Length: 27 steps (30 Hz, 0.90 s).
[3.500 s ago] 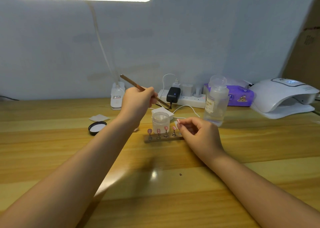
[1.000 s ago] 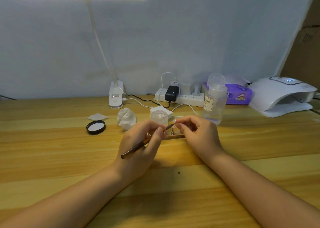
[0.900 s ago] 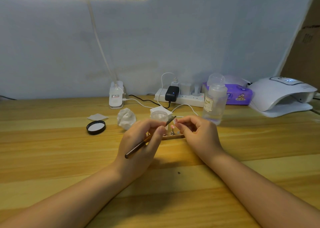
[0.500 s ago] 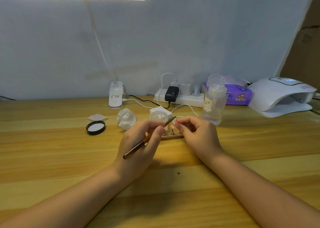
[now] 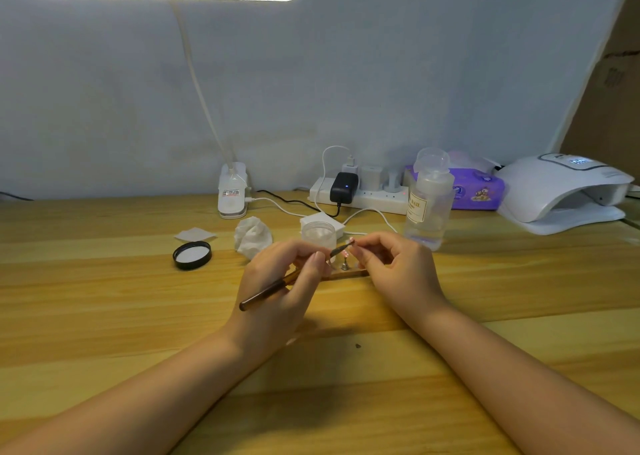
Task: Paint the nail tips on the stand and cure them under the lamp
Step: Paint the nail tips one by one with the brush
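Here, my left hand [image 5: 277,281] grips a brush [image 5: 294,276], its tip at a nail tip [image 5: 352,243] pinched in my right hand [image 5: 394,267]. The stand [image 5: 346,274] lies between them on the table [image 5: 104,316], the lamp [image 5: 561,191] at two o'clock.

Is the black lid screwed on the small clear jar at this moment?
No, the black lid lies on the wooden table, left of the crumpled tissue, apart from the open clear jar.

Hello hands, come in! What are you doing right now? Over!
Left hand holds brush. Right hand pinches nail tip, brush touching it. Nothing in the way.
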Available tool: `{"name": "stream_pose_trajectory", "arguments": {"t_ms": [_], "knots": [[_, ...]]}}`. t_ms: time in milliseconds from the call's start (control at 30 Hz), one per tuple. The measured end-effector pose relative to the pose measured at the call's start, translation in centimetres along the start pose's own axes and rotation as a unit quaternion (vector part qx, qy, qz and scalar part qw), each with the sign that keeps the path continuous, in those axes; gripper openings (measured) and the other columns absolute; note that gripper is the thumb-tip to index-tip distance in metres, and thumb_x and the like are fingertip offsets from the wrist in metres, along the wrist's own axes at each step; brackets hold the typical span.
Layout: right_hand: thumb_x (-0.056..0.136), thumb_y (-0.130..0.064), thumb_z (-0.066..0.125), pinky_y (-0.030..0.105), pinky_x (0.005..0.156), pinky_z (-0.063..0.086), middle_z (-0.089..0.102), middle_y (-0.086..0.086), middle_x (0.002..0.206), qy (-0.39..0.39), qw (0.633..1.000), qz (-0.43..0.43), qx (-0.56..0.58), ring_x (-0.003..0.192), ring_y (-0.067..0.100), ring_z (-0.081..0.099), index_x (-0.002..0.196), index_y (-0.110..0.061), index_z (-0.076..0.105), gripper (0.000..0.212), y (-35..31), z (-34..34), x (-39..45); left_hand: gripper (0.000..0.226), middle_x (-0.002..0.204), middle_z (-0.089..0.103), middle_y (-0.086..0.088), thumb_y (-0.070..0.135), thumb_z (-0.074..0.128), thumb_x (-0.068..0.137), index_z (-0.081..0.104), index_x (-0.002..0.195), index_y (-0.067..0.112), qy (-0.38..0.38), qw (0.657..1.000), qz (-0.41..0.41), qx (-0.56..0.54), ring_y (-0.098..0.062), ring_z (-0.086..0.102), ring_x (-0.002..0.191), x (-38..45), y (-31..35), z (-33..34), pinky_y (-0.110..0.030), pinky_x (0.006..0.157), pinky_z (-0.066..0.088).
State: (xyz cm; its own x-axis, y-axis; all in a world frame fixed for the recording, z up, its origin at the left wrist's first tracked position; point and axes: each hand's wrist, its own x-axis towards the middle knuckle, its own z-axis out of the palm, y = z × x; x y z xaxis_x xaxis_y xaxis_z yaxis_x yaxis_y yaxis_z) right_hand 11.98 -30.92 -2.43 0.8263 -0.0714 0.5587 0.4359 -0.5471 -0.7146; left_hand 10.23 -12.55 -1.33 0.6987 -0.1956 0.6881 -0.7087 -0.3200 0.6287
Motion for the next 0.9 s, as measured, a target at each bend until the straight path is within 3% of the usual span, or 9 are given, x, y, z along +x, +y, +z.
{"name": "stream_pose_trajectory", "arguments": {"t_ms": [133,233,433,567,733,900], "knots": [[0.086,-0.014,0.068,0.009,0.062,0.046,0.064,-0.015,0.072,-0.002,1.000,-0.001,0.001,0.074,-0.002,0.061,0.092,-0.021,0.071,0.010,-0.04,-0.01,0.00,0.010,0.085,0.072,0.010,0.030,0.057,0.091,0.066,0.096,0.030,0.013,1.000,-0.027,0.000,-0.009,0.067,0.086,0.13,-0.24,0.08,-0.036,0.077,0.053],[0.086,-0.015,0.069,0.012,0.063,0.049,0.065,-0.015,0.073,-0.006,1.000,-0.004,0.008,0.074,0.000,0.062,0.089,-0.026,0.069,0.012,-0.20,-0.04,-0.06,0.015,0.091,0.072,0.008,0.040,0.055,0.089,0.063,0.101,0.035,0.009,1.000,-0.022,-0.012,-0.012,0.069,0.090,0.09,-0.15,0.01,-0.040,0.077,0.056],[0.085,-0.012,0.069,0.013,0.064,0.049,0.065,-0.016,0.073,0.003,1.000,0.002,0.013,0.075,0.000,0.062,0.090,-0.020,0.072,0.010,-0.18,0.01,-0.02,0.021,0.086,0.073,0.006,0.039,0.053,0.085,0.068,0.095,0.028,-0.006,1.000,0.000,0.006,-0.011,0.066,0.085,-0.04,-0.02,0.04,-0.023,0.077,0.046],[0.086,-0.014,0.068,0.010,0.064,0.048,0.065,-0.016,0.073,0.000,1.000,0.000,0.010,0.076,-0.002,0.062,0.091,-0.022,0.070,0.010,-0.12,-0.04,-0.04,0.025,0.080,0.072,0.003,0.033,0.052,0.086,0.070,0.090,0.017,-0.007,1.000,0.002,-0.026,-0.018,0.067,0.082,-0.20,-0.09,-0.20,-0.045,0.076,0.052],[0.085,-0.014,0.069,0.008,0.064,0.047,0.064,-0.017,0.074,0.003,1.000,-0.008,0.007,0.076,-0.005,0.061,0.091,-0.022,0.071,0.010,-0.13,-0.04,-0.02,0.020,0.087,0.073,0.007,0.041,0.051,0.087,0.066,0.097,0.031,0.005,1.000,-0.007,-0.002,-0.010,0.067,0.086,0.02,0.14,0.09,-0.027,0.079,0.048],[0.085,-0.010,0.069,0.008,0.066,0.048,0.064,-0.018,0.074,0.002,1.000,-0.012,-0.001,0.077,-0.006,0.061,0.091,-0.021,0.071,0.013,-0.06,-0.02,0.01,0.025,0.086,0.073,0.006,0.035,0.054,0.086,0.072,0.095,0.019,-0.021,1.000,0.017,0.010,-0.008,0.065,0.085,-0.07,-0.15,-0.04,-0.022,0.076,0.047]]}}
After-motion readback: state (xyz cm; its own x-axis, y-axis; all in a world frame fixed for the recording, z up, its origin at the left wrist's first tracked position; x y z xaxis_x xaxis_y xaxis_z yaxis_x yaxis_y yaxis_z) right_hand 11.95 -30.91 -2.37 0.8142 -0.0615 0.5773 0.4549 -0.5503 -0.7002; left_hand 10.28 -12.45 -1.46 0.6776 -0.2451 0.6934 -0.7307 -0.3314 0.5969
